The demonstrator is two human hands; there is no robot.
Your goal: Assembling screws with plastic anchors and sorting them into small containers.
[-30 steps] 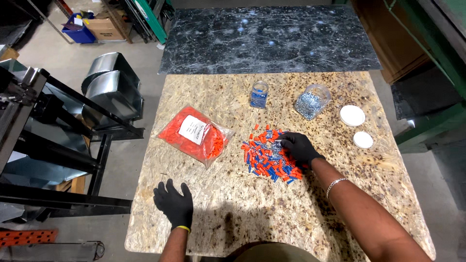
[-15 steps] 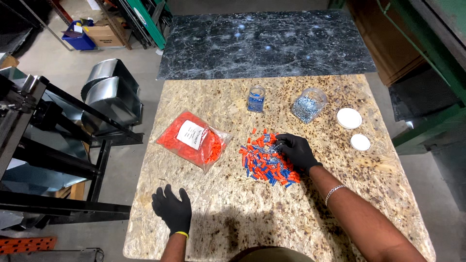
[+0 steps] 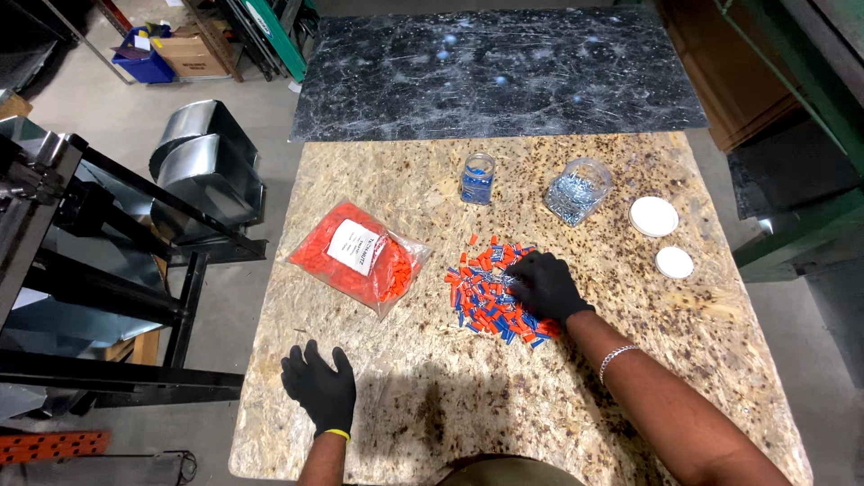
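Right now my gloved right hand (image 3: 544, 286) rests on the right side of the pile of orange and blue connectors (image 3: 486, 290) mid-table, fingers curled into it; whether they pinch one I cannot tell. My left hand (image 3: 319, 387) lies flat and spread, holding nothing, near the table's (image 3: 432, 423) near-left edge.

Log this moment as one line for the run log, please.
left hand flat on table, empty | right hand on pile of orange and blue connectors | bag of orange connectors unopened beside pile
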